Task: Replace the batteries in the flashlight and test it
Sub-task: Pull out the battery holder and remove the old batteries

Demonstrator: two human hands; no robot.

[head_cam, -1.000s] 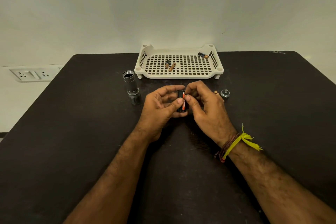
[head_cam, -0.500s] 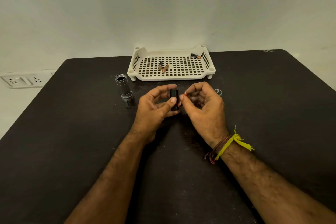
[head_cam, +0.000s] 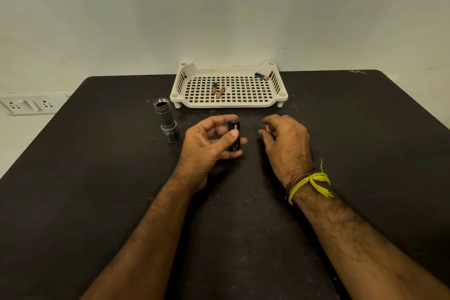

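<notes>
My left hand (head_cam: 209,140) holds a black battery holder (head_cam: 234,136) upright between thumb and fingers, just above the black table. My right hand (head_cam: 286,142) is a short way to its right, curled around a small battery (head_cam: 267,127) whose reddish end shows at the fingertips. The grey flashlight body (head_cam: 166,120) stands on its head at the left, its open threaded end up. A white slotted tray (head_cam: 229,102) at the back holds three batteries: two near its middle (head_cam: 218,90) and one in the back right corner (head_cam: 261,76).
The black table (head_cam: 97,178) spans the whole view and ends at a pale wall behind the tray. A white socket panel (head_cam: 26,105) sits on the wall at the far left. My right wrist wears a yellow and brown thread band (head_cam: 309,182).
My hands have come apart. The right hand has drawn a battery away from the holder to the right, while the left hand keeps the holder in place.
</notes>
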